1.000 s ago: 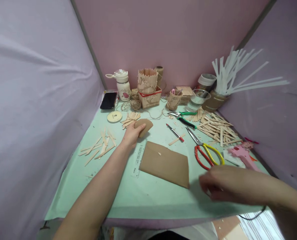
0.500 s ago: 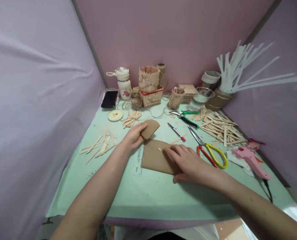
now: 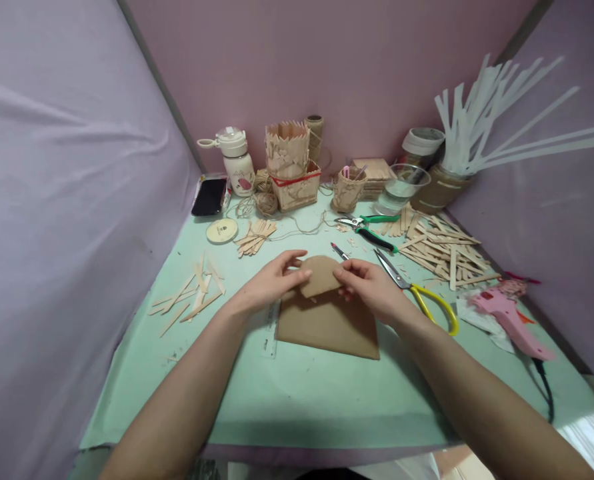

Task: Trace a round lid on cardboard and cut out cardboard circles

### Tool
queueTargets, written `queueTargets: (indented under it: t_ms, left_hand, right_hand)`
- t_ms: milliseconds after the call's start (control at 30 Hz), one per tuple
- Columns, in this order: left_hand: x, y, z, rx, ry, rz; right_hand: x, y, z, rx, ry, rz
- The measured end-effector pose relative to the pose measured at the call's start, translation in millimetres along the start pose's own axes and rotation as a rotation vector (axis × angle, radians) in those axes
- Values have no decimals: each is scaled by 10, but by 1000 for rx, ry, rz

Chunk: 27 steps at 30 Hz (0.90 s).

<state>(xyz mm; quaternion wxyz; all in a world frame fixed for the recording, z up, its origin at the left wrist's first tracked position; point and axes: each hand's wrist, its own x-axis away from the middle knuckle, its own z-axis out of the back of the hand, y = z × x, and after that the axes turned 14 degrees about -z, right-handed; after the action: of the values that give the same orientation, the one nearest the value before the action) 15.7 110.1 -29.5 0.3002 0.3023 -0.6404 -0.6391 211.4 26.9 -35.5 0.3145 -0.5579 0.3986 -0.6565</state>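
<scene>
Both hands hold a small half-round piece of cardboard (image 3: 321, 275) by its two sides, above the table. My left hand (image 3: 281, 277) pinches its left edge between thumb and fingers. At its right edge, my right hand (image 3: 369, 283) grips with thumb and fingertips. Below lies a larger flat sheet of brown cardboard (image 3: 327, 332), partly shaded by the hands. A clear ruler (image 3: 269, 337) sticks out at that sheet's left side. Behind my right hand, a red-capped pen (image 3: 339, 251) is partly hidden.
Yellow-handled scissors (image 3: 429, 303), green-handled pruners (image 3: 369, 230) and a pink glue gun (image 3: 511, 323) lie to the right. Wooden sticks are piled (image 3: 441, 247) at right and scattered (image 3: 191, 293) at left. A water bowl (image 3: 401, 193), stick-covered cup (image 3: 349, 190) and white bottle (image 3: 237, 163) stand behind.
My right hand has left the large cardboard sheet and taken the right side of the half-round piece. My left hand has brought that piece right and nearer, over the sheet.
</scene>
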Motion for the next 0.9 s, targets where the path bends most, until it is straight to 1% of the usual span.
queueTargets:
  t_ms: [33,67,100,167,233,267,333,433,567,633,700,800,900]
  left_hand:
    - [32,25,4,-110,14,-50]
    - [67,45,-2,-219,1,-103]
    - [102,59,-18,-333,-42,-149]
    - [157,65,-69,-576,-184,-222]
    - [178,53,-114,-770,-301,-258]
    - [177,46,-123,-830,-330,-261]
    - [163,41,-108,-876,-341,-243]
    - [150,54,-25,-865,-377,-211]
    - [167,60,64,-858,-515,-154]
    - [179,54,64,-863,-588,-110]
    - [192,51,41,-872,-634,-78]
    - [212,57,-7,-900,-656,-45]
    - [231,61,-43,-941,-649,5]
  right_hand:
    - [-8,3,49,-52,39,7]
    - [-20,3,102,-104,84,29]
    - [-35,0,153,-155,126,59]
    - [-62,-12,238,-271,186,113]
    - [-77,-25,284,-362,191,130]
    - [-79,-29,293,-390,172,119]
    - [-75,-31,287,-458,128,90]
    - [-64,-26,259,-530,88,52]
    - [-55,-27,239,-562,108,32]
    - [-55,-29,235,-570,116,19]
    - [-57,-28,230,-576,111,3]
    - [-63,-20,217,-578,101,-7]
    - [-70,0,202,-565,81,-28]
